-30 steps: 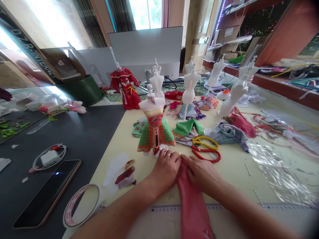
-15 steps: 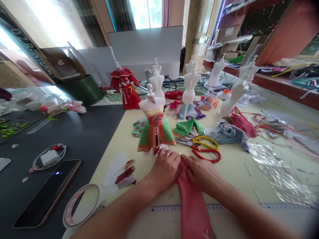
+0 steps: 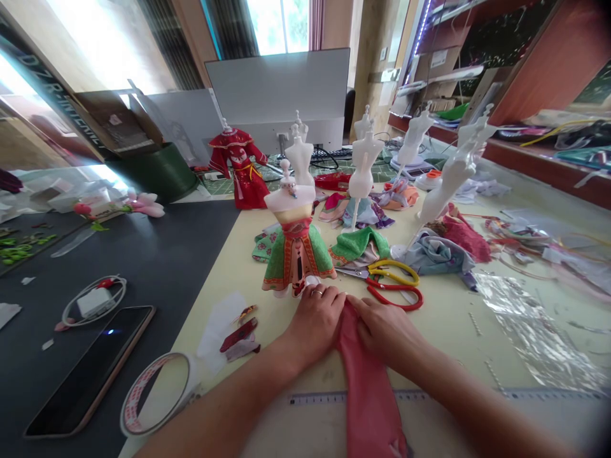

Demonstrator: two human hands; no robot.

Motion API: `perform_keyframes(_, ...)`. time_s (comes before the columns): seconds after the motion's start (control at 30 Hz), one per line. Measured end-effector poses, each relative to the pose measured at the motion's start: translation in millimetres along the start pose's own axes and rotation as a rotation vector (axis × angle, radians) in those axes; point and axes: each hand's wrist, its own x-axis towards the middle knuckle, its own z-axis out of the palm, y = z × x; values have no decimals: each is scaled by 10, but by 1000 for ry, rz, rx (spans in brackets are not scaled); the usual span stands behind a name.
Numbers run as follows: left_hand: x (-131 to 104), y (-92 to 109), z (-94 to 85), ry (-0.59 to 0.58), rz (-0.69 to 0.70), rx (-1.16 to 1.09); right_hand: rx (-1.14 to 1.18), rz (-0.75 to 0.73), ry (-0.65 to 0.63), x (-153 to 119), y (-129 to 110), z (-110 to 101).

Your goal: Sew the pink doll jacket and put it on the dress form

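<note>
A long strip of red-pink cloth (image 3: pixel 370 388) runs from the near edge up to both hands. My left hand (image 3: pixel 319 318) is closed on the strip's far end from the left, a ring on one finger. From the right, my right hand (image 3: pixel 386 324) pinches the same end, its fingertips nearly touching the left ones. Just beyond stands a small mannequin (image 3: pixel 298 248) in a green and pink skirt. Scissors with yellow handles and a red-handled pair (image 3: pixel 396 299) lie to the right of my right hand. A ruler (image 3: pixel 319 399) passes beneath the cloth.
A tape roll (image 3: pixel 131 397), a phone (image 3: pixel 90 372) and a coiled cable (image 3: pixel 95 302) lie at the left. White mannequins (image 3: pixel 361 168), a red-dressed one (image 3: pixel 241 168) and a monitor (image 3: pixel 281 86) stand behind. Fabric scraps (image 3: pixel 439 251) and clear plastic (image 3: pixel 529 331) lie right.
The small pale bit at my fingertips no longer shows. My left fingertips have shifted slightly; both hands remain at the cloth's far end.
</note>
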Motion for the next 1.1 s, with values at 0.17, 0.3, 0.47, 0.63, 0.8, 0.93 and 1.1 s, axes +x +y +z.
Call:
perform_keyframes(0.17, 0, 6, 2, 2, 7, 5, -14, -3, 8, -1, 0, -3)
perform_keyframes(0.3, -6, 14, -4, 21, 23, 19, -32, -8, 2, -2, -12, -9)
perform_keyframes(0.47, -24, 11, -18, 26, 57, 66, -82, -16, -17, 0, -26, -7)
perform_keyframes(0.63, -21, 11, -29, 18, 71, 82, -102, -13, -20, -3, -42, -10)
perform_keyframes(0.8, -17, 24, -29, 16, 56, 70, -114, -15, -14, -3, -53, -18)
perform_keyframes(0.93, -9, 25, -23, -1, 44, 57, -120, -18, -18, 7, -51, -7)
perform_keyframes(1.1, 6, 30, -6, -11, 30, 62, -111, -15, -12, 12, -46, 2)
